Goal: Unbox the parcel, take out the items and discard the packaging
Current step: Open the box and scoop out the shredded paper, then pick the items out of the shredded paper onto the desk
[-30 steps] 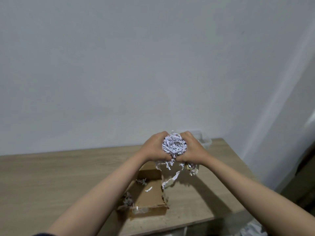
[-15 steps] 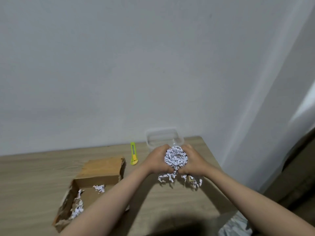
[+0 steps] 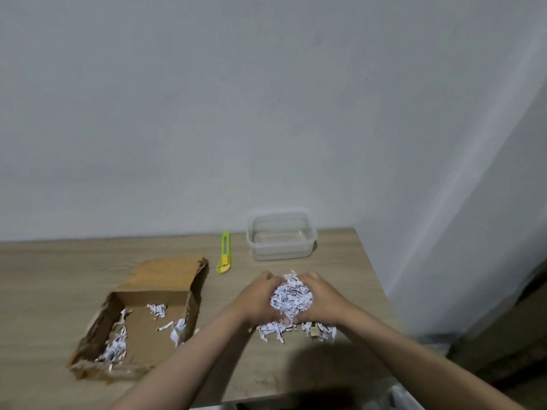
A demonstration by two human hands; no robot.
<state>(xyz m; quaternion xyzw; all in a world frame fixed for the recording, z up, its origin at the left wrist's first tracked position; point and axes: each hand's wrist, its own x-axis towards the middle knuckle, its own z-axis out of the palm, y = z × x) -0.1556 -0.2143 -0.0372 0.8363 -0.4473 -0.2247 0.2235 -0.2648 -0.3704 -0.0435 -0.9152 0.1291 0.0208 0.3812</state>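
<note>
Left hand (image 3: 257, 300) and right hand (image 3: 321, 303) curl around a white shredded-paper wad (image 3: 291, 295), fingertips hidden; open brown cardboard box (image 3: 154, 315) at nine o'clock.

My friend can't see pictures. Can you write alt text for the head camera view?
Two bare hands, left hand and right hand, cup a clump of white shredded paper above a light wooden table. Left sits an open brown cardboard box with paper scraps; behind lie a green-yellow utility knife and a clear plastic container.

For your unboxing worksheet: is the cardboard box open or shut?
Open: the cardboard box has its top flap folded back, showing its floor and paper shreds.
</note>
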